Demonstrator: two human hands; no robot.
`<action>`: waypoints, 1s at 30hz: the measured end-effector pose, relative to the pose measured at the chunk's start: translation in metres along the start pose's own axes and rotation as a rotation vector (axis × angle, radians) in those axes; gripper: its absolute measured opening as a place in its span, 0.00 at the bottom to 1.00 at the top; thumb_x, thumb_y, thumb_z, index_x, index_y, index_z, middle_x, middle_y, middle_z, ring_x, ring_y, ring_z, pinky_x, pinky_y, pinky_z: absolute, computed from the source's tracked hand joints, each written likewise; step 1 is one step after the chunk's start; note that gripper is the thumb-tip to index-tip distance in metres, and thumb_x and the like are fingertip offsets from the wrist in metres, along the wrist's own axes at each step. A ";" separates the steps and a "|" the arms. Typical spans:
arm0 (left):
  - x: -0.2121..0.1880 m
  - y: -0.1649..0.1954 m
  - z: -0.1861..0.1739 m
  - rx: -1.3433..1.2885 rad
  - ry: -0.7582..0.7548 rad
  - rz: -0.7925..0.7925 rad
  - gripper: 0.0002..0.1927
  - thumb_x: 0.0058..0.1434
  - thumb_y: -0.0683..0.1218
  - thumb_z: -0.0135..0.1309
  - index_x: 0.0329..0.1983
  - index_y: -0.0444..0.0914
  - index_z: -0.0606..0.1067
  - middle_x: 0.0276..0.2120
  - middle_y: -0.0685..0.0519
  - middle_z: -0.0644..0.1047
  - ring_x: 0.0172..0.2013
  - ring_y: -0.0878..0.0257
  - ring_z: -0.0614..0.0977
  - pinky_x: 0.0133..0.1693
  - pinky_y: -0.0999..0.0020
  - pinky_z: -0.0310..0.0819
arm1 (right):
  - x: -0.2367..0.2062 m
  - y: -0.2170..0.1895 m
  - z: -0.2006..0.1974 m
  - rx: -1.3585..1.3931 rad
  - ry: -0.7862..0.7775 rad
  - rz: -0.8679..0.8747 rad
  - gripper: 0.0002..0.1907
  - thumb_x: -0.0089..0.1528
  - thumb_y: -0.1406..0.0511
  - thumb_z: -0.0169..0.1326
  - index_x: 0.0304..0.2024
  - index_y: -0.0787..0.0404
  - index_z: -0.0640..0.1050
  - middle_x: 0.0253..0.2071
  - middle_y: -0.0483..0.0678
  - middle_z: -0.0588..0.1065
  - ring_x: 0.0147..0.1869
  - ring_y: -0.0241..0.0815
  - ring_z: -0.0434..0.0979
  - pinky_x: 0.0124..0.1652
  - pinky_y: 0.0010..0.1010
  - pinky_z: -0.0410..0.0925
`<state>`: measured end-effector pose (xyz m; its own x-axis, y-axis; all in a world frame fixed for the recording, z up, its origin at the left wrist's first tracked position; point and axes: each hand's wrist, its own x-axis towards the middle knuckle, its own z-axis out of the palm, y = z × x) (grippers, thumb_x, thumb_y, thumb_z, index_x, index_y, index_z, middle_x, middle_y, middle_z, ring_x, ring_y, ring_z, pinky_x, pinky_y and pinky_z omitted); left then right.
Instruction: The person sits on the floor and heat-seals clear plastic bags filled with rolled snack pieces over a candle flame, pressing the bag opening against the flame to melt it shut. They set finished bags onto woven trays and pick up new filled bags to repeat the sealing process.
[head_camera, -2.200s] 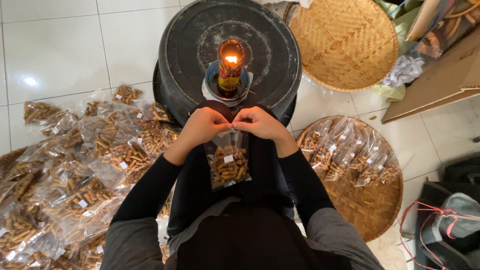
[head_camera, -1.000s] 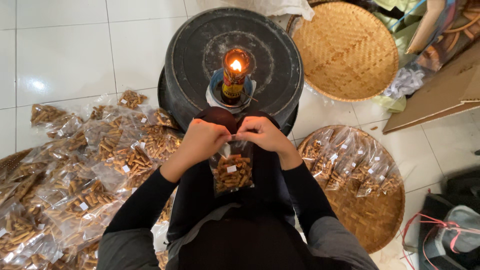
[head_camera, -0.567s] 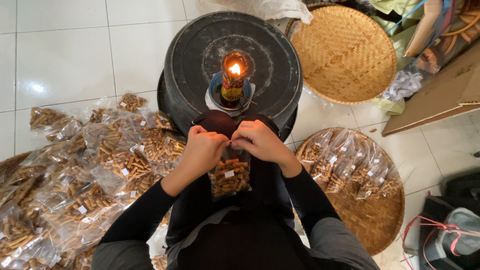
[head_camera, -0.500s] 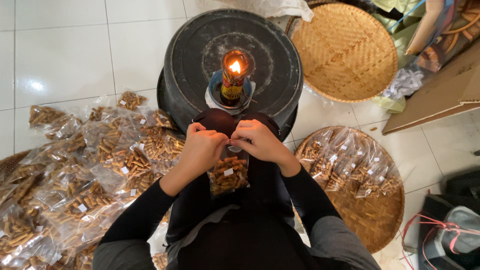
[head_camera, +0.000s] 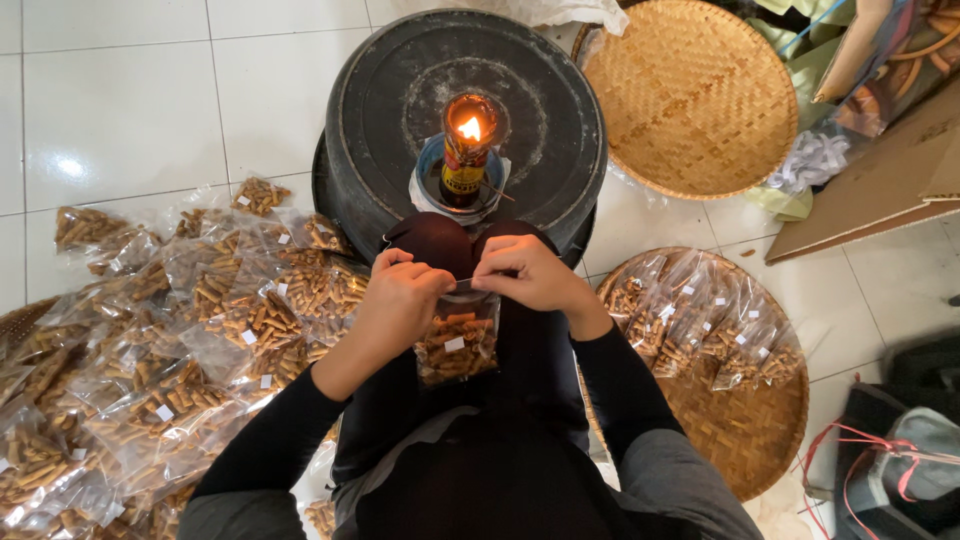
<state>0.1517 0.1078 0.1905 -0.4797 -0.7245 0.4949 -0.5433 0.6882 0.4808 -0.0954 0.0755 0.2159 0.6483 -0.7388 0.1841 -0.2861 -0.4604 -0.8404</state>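
Between my fingers, just below the knuckles, hangs the bag (head_camera: 458, 345), a small clear pouch of brown sticks with a white label inside. I hold it by its open top edge so the weight pulls the plastic straight and the mouth stays flat and taut. The left hand (head_camera: 400, 300) pinches one corner and the right hand (head_camera: 530, 275) pinches the other; both sets of fingers are curled tight on the film, narrow, with thumbs tucked under. The bag rests against my dark-clothed knees, which steady it from behind.

Just beyond the fingertips stands the lamp (head_camera: 468, 150), a bottle with a live flame on a small blue dish. It sits on the upturned black tub (head_camera: 400, 90), high enough that the flame is near the level of the bag's top edge. I judge that is why I hold the bag so close to it.

Both wrists are bent inward, forearms coming in from either side in black sleeves, elbows wide, knuckles nearly meeting over the bag.

To the left of my left fingers a heap of filled bags (head_camera: 150, 350) spreads over the tiled floor (head_camera: 120, 100). To the right of my right fingers a woven tray (head_camera: 760, 440) carries more bags, and another tray (head_camera: 690, 90) lies further out.
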 end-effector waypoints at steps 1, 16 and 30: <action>0.001 0.000 -0.001 -0.007 0.009 -0.005 0.05 0.59 0.38 0.54 0.33 0.41 0.79 0.26 0.55 0.79 0.32 0.57 0.80 0.52 0.57 0.67 | -0.001 0.002 -0.002 0.032 0.012 0.003 0.03 0.61 0.69 0.62 0.34 0.63 0.82 0.32 0.45 0.75 0.35 0.36 0.75 0.34 0.27 0.67; 0.083 0.001 -0.006 -0.070 0.156 -0.122 0.05 0.63 0.47 0.59 0.36 0.40 0.79 0.27 0.55 0.80 0.32 0.56 0.81 0.46 0.57 0.67 | 0.004 0.050 -0.014 0.597 0.618 0.190 0.07 0.68 0.70 0.56 0.34 0.64 0.78 0.34 0.43 0.78 0.39 0.28 0.75 0.42 0.21 0.68; 0.106 -0.049 0.003 -0.198 0.146 -0.279 0.10 0.62 0.48 0.59 0.33 0.36 0.82 0.25 0.46 0.80 0.24 0.55 0.81 0.29 0.61 0.72 | 0.056 0.074 0.000 0.811 0.654 0.235 0.08 0.68 0.67 0.55 0.40 0.66 0.82 0.36 0.46 0.80 0.37 0.32 0.77 0.38 0.22 0.71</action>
<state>0.1255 -0.0028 0.2166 -0.2209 -0.8822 0.4159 -0.4891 0.4691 0.7353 -0.0805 0.0005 0.1639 0.0640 -0.9979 0.0088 0.3568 0.0147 -0.9341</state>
